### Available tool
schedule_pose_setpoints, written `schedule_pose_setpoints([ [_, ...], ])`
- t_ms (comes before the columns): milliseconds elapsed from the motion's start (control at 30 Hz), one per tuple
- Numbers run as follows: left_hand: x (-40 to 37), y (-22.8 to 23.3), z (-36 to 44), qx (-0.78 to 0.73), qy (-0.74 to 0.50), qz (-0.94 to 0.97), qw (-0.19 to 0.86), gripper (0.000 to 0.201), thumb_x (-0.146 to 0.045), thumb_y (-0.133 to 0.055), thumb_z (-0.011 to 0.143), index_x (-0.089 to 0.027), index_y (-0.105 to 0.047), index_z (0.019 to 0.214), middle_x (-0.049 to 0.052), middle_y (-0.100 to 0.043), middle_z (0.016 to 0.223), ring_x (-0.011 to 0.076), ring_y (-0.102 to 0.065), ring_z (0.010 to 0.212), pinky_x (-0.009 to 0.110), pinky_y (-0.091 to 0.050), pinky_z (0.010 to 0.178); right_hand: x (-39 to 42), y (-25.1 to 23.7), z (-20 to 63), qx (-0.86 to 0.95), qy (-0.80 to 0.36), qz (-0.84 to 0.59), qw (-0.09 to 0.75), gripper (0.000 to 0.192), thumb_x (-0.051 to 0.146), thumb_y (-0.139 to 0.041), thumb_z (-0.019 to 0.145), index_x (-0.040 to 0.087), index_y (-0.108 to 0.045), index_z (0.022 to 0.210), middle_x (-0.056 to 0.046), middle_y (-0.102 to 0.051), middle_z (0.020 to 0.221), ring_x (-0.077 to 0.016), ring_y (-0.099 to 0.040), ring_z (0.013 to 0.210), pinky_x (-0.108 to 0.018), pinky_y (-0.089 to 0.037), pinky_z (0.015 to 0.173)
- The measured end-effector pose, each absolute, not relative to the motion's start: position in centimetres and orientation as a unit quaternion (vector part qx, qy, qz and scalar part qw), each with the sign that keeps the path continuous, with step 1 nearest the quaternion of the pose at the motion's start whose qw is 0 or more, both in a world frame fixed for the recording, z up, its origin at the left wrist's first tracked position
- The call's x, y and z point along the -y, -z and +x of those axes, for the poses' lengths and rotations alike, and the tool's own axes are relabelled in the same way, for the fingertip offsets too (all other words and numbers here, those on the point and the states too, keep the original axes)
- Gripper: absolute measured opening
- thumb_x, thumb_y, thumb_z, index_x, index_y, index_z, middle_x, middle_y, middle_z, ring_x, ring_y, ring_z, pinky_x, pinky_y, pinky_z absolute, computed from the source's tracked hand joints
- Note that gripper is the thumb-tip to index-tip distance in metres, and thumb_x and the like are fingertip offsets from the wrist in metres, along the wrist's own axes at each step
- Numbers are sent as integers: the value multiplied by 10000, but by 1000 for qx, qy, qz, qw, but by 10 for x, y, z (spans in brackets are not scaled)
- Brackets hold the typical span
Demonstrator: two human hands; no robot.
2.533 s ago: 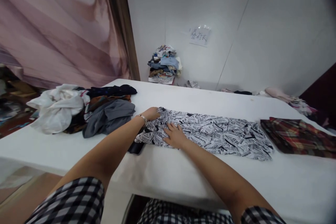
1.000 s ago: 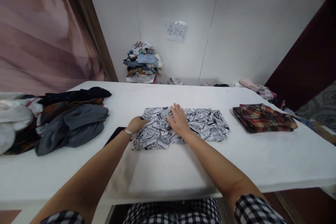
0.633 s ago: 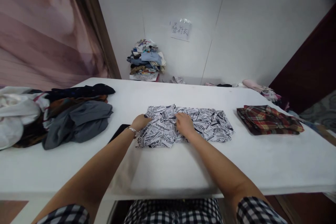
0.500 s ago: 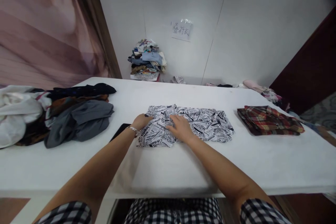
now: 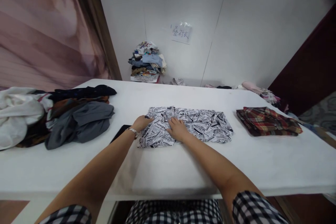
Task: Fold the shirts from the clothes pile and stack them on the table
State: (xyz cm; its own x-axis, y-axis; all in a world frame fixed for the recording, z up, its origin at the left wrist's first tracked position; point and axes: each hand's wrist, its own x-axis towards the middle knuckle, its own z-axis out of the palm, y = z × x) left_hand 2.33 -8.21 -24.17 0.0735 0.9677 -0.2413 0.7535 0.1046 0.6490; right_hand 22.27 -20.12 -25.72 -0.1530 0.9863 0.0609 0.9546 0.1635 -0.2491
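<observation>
A folded white shirt (image 5: 207, 126) with black newspaper print lies across the white table in front of me. At its left end is my left hand (image 5: 141, 124), with a bracelet at the wrist. One digit rests on top of the cloth and the others are mostly hidden, so the hand looks closed on the shirt's edge. My right hand (image 5: 179, 129) lies flat and open on the shirt, left of its middle, fingers pointing away from me. A black flat item (image 5: 120, 133) sits beside my left wrist, partly covered by the forearm.
Left on the table (image 5: 168, 171) is a loose heap of clothes, with a grey garment (image 5: 81, 122) and a white one (image 5: 18, 115). A folded red plaid shirt (image 5: 267, 120) lies at right. Behind the table rises a clothes stack (image 5: 147, 59); a paper sign (image 5: 181, 33) hangs above.
My right hand has shifted slightly down and left on the shirt. My left hand stays at the shirt's left end. The view has tilted a little.
</observation>
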Motion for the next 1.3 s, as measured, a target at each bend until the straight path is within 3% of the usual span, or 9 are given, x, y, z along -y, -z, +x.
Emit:
schedule_pose_setpoints([
  [67,83,240,24,-661,-168,642,351,469,-498,-748,602,-152,-684,912,139,-744,1027,299,-678,968,306,-497,726,198,255,225,756,-84,-640,111,493,365,-488,936,152,-472,1381,-177,-391,1504,-313,-303,1406,-556,-210,1128],
  [200,86,232,25,-653,-191,627,380,441,-472,-751,613,-143,-669,895,148,-736,1046,301,-673,980,310,-504,734,196,245,232,721,-101,-643,238,463,297,-490,922,148,-502,1360,-159,-403,1501,-292,-294,1418,-490,-216,1150],
  [300,90,218,31,-635,-209,615,418,447,-456,-769,602,-144,-662,904,141,-741,1020,302,-671,983,318,-517,740,195,246,235,661,-281,-626,302,461,382,-553,887,198,-564,1309,-118,-544,1390,-282,-451,1318,-451,-322,1106],
  [433,96,186,59,-570,-214,618,498,389,-437,-748,661,-151,-664,910,115,-752,929,256,-697,851,320,-542,696,194,245,250,476,-515,-546,458,632,597,-500,879,257,-455,1410,-85,-460,1479,-242,-424,1356,-437,-304,1127],
  [533,106,162,107,-515,-212,642,527,322,-403,-751,685,-167,-666,889,86,-747,884,220,-692,804,302,-542,674,199,234,274,355,-603,-465,543,729,671,-411,890,229,-337,1464,-140,-487,1445,-230,-519,1275,-451,-341,1103],
  [633,123,149,169,-456,-204,674,544,315,-388,-728,732,-160,-666,940,83,-735,864,182,-679,750,280,-532,649,211,225,304,290,-634,-404,591,673,673,-324,913,235,-357,1423,-129,-627,1268,-230,-659,1051,-467,-469,978],
  [833,148,168,222,-412,-199,728,510,516,-441,-642,812,-170,-566,1244,95,-718,1045,168,-674,865,270,-521,746,235,240,357,234,-654,-419,585,646,684,-363,882,177,-573,1224,-107,-726,1024,-281,-675,1015,-498,-497,929],
  [1100,161,222,148,-512,-209,764,333,263,-387,-571,841,-180,-649,982,79,-678,1081,226,-612,960,328,-451,867,234,252,383,192,-656,-494,537,475,494,-437,887,129,-607,1139,-114,-744,956,-255,-708,921,-460,-511,931],
  [1300,219,241,148,-267,-195,934,140,268,-432,-593,851,-208,-625,994,68,-633,1028,226,-576,965,347,-450,811,238,243,389,208,-645,-513,527,447,391,-517,879,107,-568,1220,-131,-724,1056,-236,-697,944,-424,-512,946],
])
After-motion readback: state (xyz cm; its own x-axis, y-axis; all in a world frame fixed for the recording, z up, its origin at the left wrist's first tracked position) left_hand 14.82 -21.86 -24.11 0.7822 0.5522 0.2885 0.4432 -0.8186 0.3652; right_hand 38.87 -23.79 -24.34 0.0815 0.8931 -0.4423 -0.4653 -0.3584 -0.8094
